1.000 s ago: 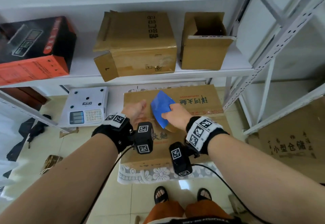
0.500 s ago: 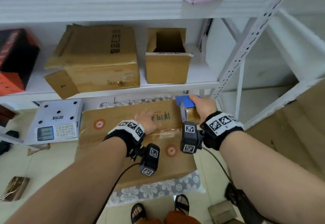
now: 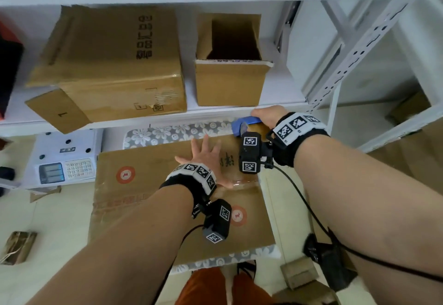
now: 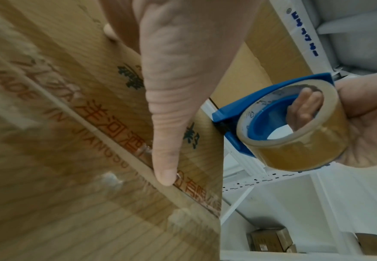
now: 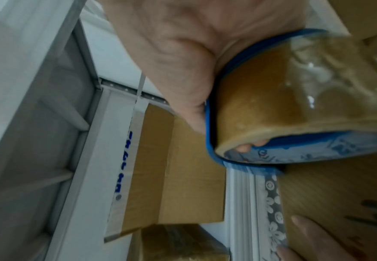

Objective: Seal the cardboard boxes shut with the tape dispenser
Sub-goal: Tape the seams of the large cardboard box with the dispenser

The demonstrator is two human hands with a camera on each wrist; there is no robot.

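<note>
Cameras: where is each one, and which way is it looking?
Head: on the head, looking down at the cardboard box; both forearms and the left hand show.
Left wrist: along the left hand's flat fingers toward the tape dispenser.
Right wrist: along the right hand, which grips the dispenser, toward the shelf rack.
All three share the dispenser.

In the head view, a wrist camera hides most of the blue tape dispenser (image 3: 245, 122) and the fingers of the right hand (image 3: 266, 115). The left forearm covers part of the cardboard box (image 3: 143, 199). A red-and-black box (image 3: 9, 65) is cut off at the left edge. Printing on the scale (image 3: 64, 161) is too small to read. The right wrist view is blurred.
</note>
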